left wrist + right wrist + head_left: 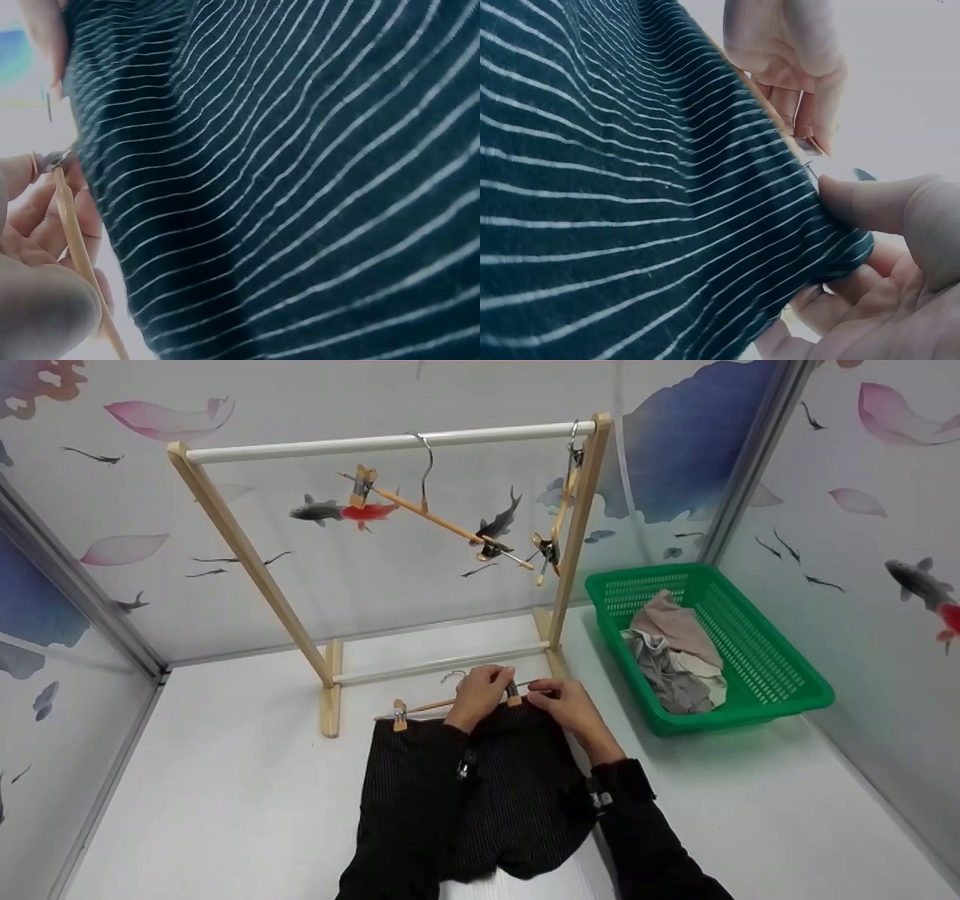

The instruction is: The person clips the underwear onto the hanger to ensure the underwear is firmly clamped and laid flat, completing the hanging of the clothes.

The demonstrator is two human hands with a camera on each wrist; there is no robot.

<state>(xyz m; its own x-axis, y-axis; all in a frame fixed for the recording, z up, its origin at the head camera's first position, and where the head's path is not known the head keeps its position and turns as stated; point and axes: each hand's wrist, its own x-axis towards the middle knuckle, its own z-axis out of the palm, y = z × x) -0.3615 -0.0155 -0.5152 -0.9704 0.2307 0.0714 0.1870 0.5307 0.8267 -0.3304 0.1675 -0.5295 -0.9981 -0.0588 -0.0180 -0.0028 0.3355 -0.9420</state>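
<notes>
A black garment with thin white stripes (517, 780) lies on the white table, its top edge along a wooden clip hanger (435, 706). Whether it is shorts or a skirt I cannot tell. The hanger's left clip (400, 716) grips the waistband. My left hand (482, 695) pinches the hanger's right clip (514, 695) at its upper end. With thumb and fingers, my right hand (922, 255) holds the waistband's right corner beside that clip. The left wrist view shows the wooden bar passing by the left thumb; the clip is mostly hidden there.
A wooden rack with a white rail (315, 447) stands behind the garment. On it hang two more clip hangers, one in the middle (450, 521) and one by the right post (562, 510). A green basket (772, 660) with crumpled cloths (675, 652) sits at right.
</notes>
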